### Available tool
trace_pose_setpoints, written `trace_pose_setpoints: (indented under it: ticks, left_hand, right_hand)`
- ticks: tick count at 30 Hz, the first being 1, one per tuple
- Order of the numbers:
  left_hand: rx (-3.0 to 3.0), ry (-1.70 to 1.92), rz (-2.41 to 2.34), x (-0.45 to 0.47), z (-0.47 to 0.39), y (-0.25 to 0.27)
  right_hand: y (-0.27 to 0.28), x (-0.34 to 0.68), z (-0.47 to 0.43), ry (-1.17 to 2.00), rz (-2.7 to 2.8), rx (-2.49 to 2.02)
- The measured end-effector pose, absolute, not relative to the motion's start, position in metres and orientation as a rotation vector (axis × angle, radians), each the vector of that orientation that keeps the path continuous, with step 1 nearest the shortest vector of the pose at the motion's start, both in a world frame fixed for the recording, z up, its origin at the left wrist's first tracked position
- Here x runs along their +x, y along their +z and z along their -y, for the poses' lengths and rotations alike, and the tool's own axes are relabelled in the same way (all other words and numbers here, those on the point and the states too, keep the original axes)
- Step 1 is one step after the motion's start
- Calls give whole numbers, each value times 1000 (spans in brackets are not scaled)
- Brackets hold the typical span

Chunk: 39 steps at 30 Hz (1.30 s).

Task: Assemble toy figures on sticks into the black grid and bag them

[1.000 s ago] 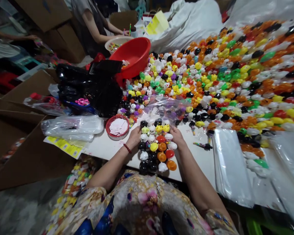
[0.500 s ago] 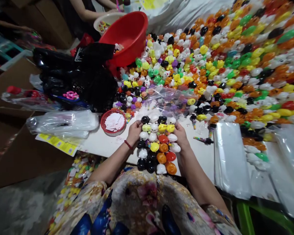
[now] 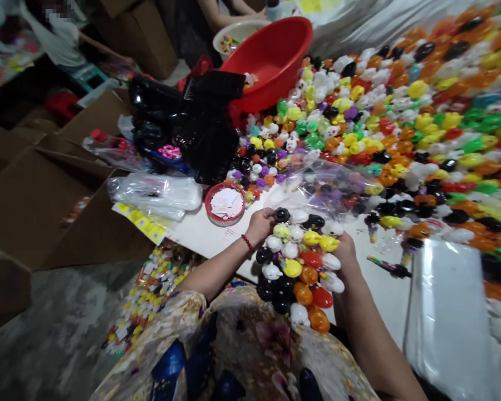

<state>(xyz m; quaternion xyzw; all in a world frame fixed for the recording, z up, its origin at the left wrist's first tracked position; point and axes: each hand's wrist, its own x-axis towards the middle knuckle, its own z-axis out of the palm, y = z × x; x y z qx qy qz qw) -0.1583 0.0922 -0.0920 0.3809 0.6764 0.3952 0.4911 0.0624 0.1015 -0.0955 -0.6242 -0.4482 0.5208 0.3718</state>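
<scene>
In front of my body I hold a pack of small plastic toys (image 3: pixel 294 267), set in rows of black, white, yellow, red and orange. Whether a clear bag encloses them is hard to make out. My left hand (image 3: pixel 260 225), below a dark red bead bracelet (image 3: pixel 246 242), is closed on its upper left corner. At the upper right edge, my right hand (image 3: pixel 348 252) grips the pack, its fingers partly hidden behind the toys. Just left of my left hand stands a red basket (image 3: pixel 209 209) holding white paper slips (image 3: pixel 226 202).
Loose toys (image 3: pixel 371 131) heap across the table's back and right. A red basin (image 3: pixel 275 61) and black plastic bags (image 3: pixel 183 122) stand at back left. Clear bags lie left (image 3: pixel 154 192) and right (image 3: pixel 448 312). Open cardboard boxes (image 3: pixel 62 200) fill the left; co-workers sit beyond.
My view has swung left, so the scene sits further right. The pack has tilted, its right side now lower, and both hands still hold it.
</scene>
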Motion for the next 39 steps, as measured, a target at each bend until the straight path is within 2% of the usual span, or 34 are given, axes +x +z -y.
trace_pose_setpoints:
  ticks: [6,13,18,21,24,28,34,39]
  left_hand:
    - [1017,833,-1667,-163,-85,-84]
    - [1177,678,-1627,-179,-66,-78]
    - [1240,708,-1728,-186,-55,-81]
    - [1469,972,-1864,-189,-64,-79]
    - [1817,1142,-1818,-191,-84,-72]
    - [1923,980,-1719,-191,-110,-59]
    - [1734,947,-1708,-181,-123,-43]
    - [1636,984,-1679,-174,-121,-27]
  right_hand:
    - [-85,65,-97,1378,1211,-1699]
    - [-97,83,-77,1261,1489,-1703]
    - [-95,89,-62,821,1720,-1741]
    - [-90,84,-69,513,1841,-1670]
    - [-89,80,-85,361,1914,-1626]
    - [-86,79,-105,475,1881,-1578]
    - [-72,69,-115,962,1387,-1708]
    - [-60,61,-112,959,1277,-1708]
